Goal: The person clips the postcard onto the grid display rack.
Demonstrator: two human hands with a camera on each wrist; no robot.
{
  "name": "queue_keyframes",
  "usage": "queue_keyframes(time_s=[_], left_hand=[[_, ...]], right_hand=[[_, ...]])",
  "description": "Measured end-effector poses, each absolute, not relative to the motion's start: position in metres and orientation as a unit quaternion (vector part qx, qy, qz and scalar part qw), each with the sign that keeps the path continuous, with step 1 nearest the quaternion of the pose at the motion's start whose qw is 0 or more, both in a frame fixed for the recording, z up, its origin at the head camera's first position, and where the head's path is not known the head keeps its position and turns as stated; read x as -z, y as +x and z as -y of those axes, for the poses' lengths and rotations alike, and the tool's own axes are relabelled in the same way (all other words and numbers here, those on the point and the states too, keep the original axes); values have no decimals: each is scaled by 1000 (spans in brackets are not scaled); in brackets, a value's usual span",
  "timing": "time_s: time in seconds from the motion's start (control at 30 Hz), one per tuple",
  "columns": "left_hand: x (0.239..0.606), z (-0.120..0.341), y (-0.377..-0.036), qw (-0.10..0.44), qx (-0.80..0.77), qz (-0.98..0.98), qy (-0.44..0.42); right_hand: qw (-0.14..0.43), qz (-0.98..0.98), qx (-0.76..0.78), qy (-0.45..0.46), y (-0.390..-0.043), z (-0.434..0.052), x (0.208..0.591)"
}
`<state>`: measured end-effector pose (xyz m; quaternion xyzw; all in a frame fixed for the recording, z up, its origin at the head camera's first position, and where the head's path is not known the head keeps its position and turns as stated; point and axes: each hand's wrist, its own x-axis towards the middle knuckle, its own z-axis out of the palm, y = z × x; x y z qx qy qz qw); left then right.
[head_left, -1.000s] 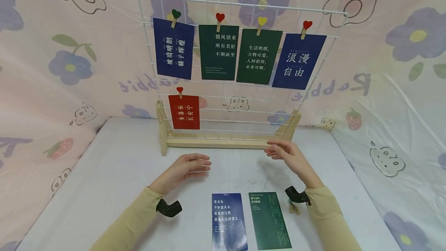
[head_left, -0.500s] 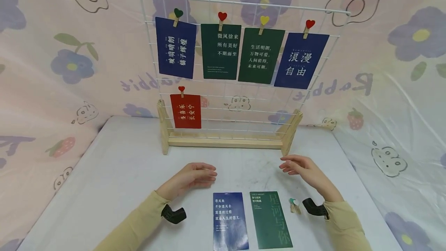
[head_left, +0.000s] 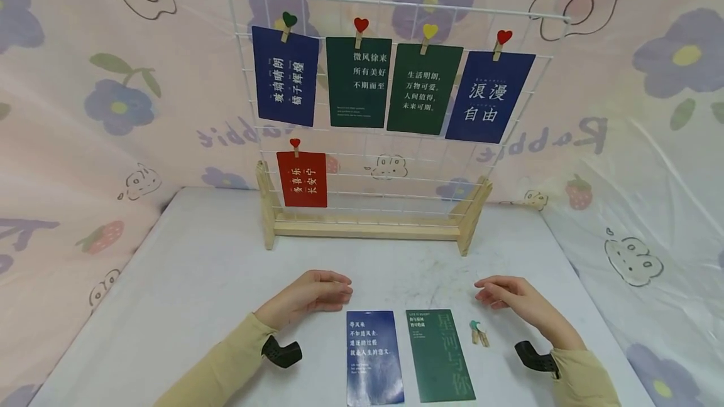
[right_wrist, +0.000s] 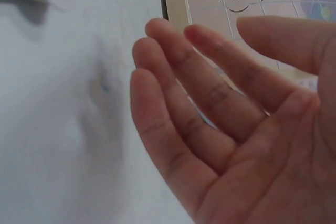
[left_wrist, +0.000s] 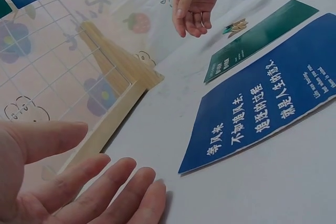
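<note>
In the head view my left hand [head_left: 311, 297] hovers or rests just behind the blue card [head_left: 374, 357] on the table, its fingers relaxed and holding nothing. My right hand [head_left: 523, 300], equally bare, is at the right, above and beside two small wooden clips [head_left: 479, 335], one with a green top. A green card [head_left: 441, 357] lies between the blue card and the clips. The right wrist view shows the right hand's palm [right_wrist: 262, 156] with loosely bent fingers. In the left wrist view the left hand's fingers [left_wrist: 118, 182] are spread slightly, apart from the blue card.
Behind the hands stands a white wire grid [head_left: 396, 174] on a wooden base [head_left: 367, 231]. Heart-topped clips hold several cards along its top row, and a red card [head_left: 302, 179] hangs lower left. A patterned cloth [head_left: 611, 206] surrounds the white table [head_left: 198, 281].
My right hand has come back from near the grid's base, toward the right front, uncovering the clips. My left hand has shifted slightly right and nearer. The cards stay put.
</note>
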<state>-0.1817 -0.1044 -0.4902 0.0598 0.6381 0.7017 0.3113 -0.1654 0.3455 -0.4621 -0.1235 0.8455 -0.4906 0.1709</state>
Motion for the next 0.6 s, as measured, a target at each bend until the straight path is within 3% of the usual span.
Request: queue_keyframes(time_s=[0.6], left_hand=[[492, 109, -176, 320, -677, -659, 68]], right_hand=[[258, -819, 502, -100, -151, -360, 477]])
